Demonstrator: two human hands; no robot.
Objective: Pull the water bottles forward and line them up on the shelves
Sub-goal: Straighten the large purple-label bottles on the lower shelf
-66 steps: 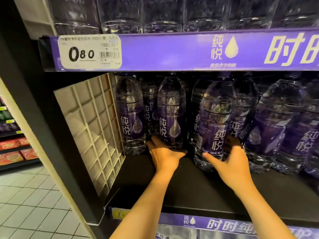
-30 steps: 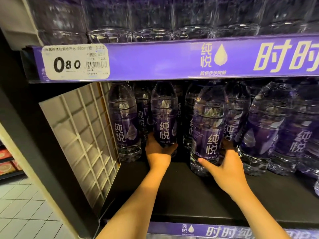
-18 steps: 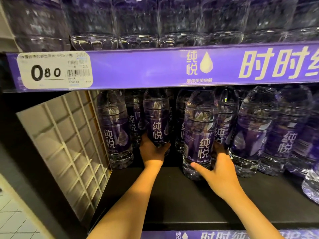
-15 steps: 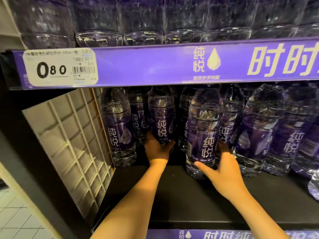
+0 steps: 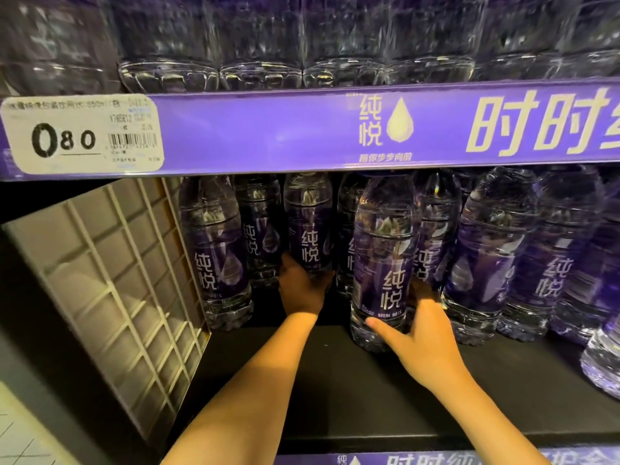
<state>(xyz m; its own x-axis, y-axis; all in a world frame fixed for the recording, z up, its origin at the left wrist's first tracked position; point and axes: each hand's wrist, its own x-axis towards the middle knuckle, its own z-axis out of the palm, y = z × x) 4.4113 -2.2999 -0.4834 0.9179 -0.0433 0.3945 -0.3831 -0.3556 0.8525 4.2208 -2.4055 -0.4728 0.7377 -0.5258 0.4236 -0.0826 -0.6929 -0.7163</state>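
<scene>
Head camera view, compared with the pictures from a moment ago, shows little real change in the grips: both hands are on the same two bottles as before, and those bottles have scarcely come forward. What has shifted is mainly the viewpoint, which now sits closer and lower against the shelf. I judge that the pull has only just begun, so nearly all of the lining-up remains.

The left hand [image 5: 303, 290] has its fingers curled round the base of a clear plastic water bottle with a purple label [image 5: 310, 229], which stands upright, back in the row. The right hand [image 5: 424, 344] holds a second clear purple-labelled bottle [image 5: 382, 263]; its thumb lies across the front near the base and its fingers wrap behind, out of sight. This bottle stands ahead of its neighbours on the dark lower shelf [image 5: 335, 391], with a broad bare strip of shelf in front of it.

All the bottles are alike: ribbed transparent bodies, white characters and a pale drop on purple wrap. The leftmost one [image 5: 214, 256] stands just beside a beige gridded plastic divider [image 5: 107, 290]. More bottles crowd to the right, unevenly set. Above, a purple shelf-edge strip [image 5: 268, 132] carries a white price tag [image 5: 80, 134].
</scene>
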